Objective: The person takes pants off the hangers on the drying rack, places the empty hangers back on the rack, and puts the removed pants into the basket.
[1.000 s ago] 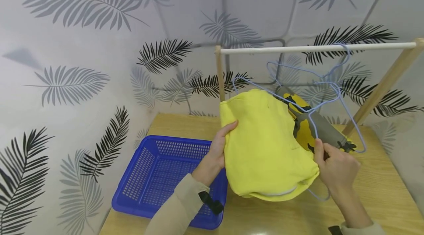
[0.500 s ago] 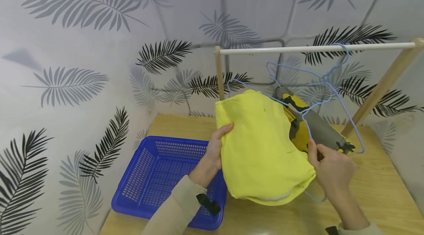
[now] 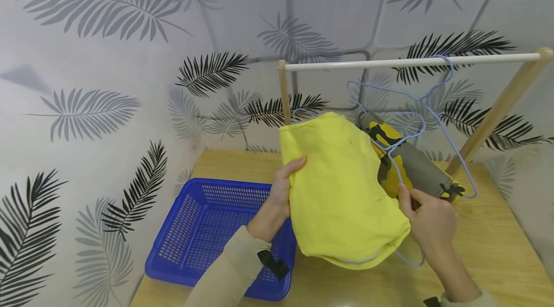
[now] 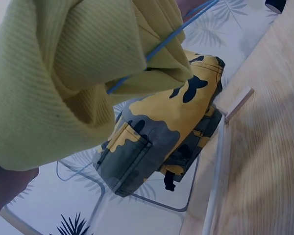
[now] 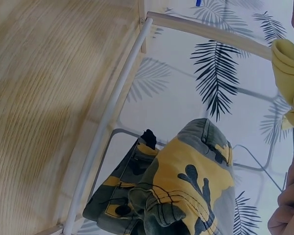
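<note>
The left hand [image 3: 277, 197] pinches the plain yellow cloth garment [image 3: 339, 191] at its side, above the light wooden tabletop [image 3: 489, 239]; the right hand [image 3: 432, 223] pinches the thin light-blue wire hanger [image 3: 388, 148], which this garment partly hides.

left hand [image 3: 277, 198]: grips yellow garment [image 3: 339, 191] | right hand [image 3: 433, 223]: pinches blue hanger [image 3: 395, 165]

The fingers of the left hand [image 3: 277, 196] are hidden behind the yellow cloth [image 3: 342, 191], by which much of the held hanger [image 3: 391, 147] is covered. The camo cloth [image 3: 417, 167] is partly screened by the right hand [image 3: 433, 223]. The basket [image 3: 212, 235] is overlapped by the left sleeve [image 3: 227, 268], itself cut off below. In both wrist views, the yellow cloth is cropped.
</note>
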### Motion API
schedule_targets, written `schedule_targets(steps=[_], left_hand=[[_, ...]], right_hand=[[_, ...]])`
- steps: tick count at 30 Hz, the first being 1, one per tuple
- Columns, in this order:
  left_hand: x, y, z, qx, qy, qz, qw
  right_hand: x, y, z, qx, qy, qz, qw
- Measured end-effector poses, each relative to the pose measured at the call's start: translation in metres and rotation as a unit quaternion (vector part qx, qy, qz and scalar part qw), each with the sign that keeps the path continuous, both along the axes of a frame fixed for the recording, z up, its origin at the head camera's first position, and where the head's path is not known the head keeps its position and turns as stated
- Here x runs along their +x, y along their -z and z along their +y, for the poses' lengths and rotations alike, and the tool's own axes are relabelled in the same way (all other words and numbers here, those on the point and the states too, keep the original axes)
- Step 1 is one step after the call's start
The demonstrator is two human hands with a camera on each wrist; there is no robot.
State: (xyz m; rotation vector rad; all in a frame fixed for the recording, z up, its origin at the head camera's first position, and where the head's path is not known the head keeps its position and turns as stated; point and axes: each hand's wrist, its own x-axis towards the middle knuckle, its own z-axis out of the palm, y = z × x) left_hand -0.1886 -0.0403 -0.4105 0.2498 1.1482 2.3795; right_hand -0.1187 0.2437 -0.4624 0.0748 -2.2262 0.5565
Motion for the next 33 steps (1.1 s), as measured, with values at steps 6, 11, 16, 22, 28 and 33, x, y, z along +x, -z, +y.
schedule_targets(steps=[6,11,16,22,28,33], left_hand=[[-0.001,-0.006,0.004,-0.002,-0.007,0.003,1.0],[-0.002,-0.009,0.004,0.008,-0.022,-0.002,0.9997],[-0.004,-0.011,0.004,0.036,-0.042,0.005,0.9985],[-0.004,-0.014,0.001,0.054,-0.067,0.013,0.9962],[-0.002,-0.015,-0.004,0.059,-0.062,0.02,0.9961],[0.0,-0.02,-0.004,0.059,-0.062,0.035,0.9957]], right_hand=[[0.006,-0.002,-0.005,-0.04,-0.008,-0.043,0.998],[0.008,0.0,-0.003,-0.071,-0.025,-0.061,0.995],[0.012,0.003,0.0,-0.063,-0.033,-0.068,0.995],[0.015,0.006,0.002,-0.05,-0.01,-0.069,0.996],[0.017,0.01,0.003,-0.035,-0.003,-0.081,0.996],[0.018,0.012,0.003,-0.012,-0.004,-0.074,0.997]])
